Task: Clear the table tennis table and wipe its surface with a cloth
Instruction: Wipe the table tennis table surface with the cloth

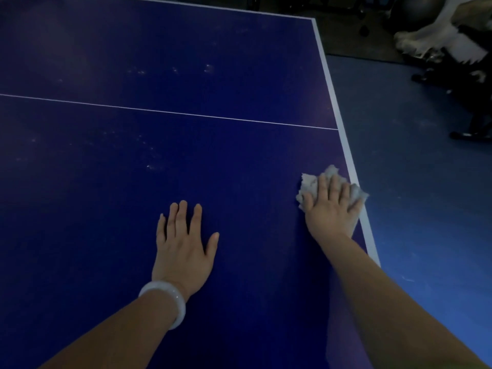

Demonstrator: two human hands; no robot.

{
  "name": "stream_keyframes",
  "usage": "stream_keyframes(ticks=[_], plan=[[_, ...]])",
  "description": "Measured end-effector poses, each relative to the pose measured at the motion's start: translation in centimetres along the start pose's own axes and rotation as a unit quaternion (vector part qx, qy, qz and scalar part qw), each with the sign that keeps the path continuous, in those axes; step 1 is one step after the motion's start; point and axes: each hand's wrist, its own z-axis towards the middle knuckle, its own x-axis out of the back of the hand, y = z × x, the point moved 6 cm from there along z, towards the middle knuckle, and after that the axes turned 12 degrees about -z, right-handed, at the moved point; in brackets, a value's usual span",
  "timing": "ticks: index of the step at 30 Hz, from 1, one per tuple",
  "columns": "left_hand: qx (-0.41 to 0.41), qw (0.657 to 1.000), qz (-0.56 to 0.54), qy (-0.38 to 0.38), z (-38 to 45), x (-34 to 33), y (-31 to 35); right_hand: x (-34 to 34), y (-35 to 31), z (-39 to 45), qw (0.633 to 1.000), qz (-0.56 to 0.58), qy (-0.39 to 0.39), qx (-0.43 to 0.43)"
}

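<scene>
Both hands flat: our left hand (pixel 183 246) braces on table (pixel 186 145), holding nothing; right hand (pixel 331 206) presses cloth (pixel 308 183) at edge, wiping.

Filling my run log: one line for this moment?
stage: wiping | right hand: presses cloth by table edge | left hand: flat on table

No readable text, label, brand, number or sign appears anywhere.

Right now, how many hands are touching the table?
2. The left hand lies flat on the blue table, near the middle. The right hand presses a cloth at the right edge.
</scene>
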Motion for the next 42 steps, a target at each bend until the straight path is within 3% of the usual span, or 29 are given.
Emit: stream_keyframes(ticks=[1, 3, 5, 7, 9, 11, 13, 14, 20, 28, 33, 38, 42], plan=[[0.0, 1.0, -0.006, -0.001, 0.0, 0.0, 0.0, 0.0, -1.4, -1.4, 1.0, -0.009, 0.017, 0.022], [-0.002, 1.0, -0.004, 0.001, -0.1, 0.1, -0.1, -0.2, -5.3, -5.7, 0.985, -0.03, 0.07, 0.155], [-0.002, 1.0, 0.005, 0.004, -0.1, 0.2, -0.3, -0.8, -7.8, -10.8, 0.941, -0.039, 0.098, 0.321], [-0.002, 1.0, 0.003, 0.007, -0.1, 0.3, -0.3, -1.2, -6.6, -12.3, 0.91, -0.055, 0.092, 0.4], [-0.004, 1.0, -0.002, 0.006, -0.2, 0.2, -0.2, -1.5, -3.0, -9.3, 0.926, -0.092, 0.108, 0.35], [-0.004, 1.0, -0.009, 0.005, -0.2, 0.2, -0.1, -1.3, 1.8, -4.7, 0.982, -0.07, 0.048, 0.17], [-0.003, 1.0, -0.014, 0.008, -0.2, 0.3, -0.1, -1.5, 4.5, -2.8, 1.0, 0.006, -0.017, 0.022], [-0.002, 1.0, -0.012, 0.006, -0.2, 0.3, -0.1, -1.6, 4.4, -3.2, 1.0, 0.019, -0.025, 0.002], [-0.001, 1.0, -0.012, 0.0, -0.3, 0.4, -0.2, -2.7, -0.5, -13.6, 0.982, -0.042, 0.078, 0.168], [-0.014, 0.999, -0.025, 0.016, 0.0, 0.1, -0.5, -2.9, -0.8, -15.2, 0.986, -0.029, 0.076, 0.147], [-0.043, 0.995, -0.091, -0.003, -0.4, 0.0, -0.9, -2.7, -0.5, -15.1, 0.988, -0.029, 0.073, 0.135], [-0.165, 0.984, -0.045, -0.048, -8.7, 0.3, -3.8, -3.0, -0.4, -15.0, 0.989, -0.028, 0.064, 0.127], [-0.146, 0.988, -0.012, -0.056, -17.5, 1.3, -8.6, -2.9, -0.6, -15.2, 0.993, -0.024, 0.037, 0.109]])
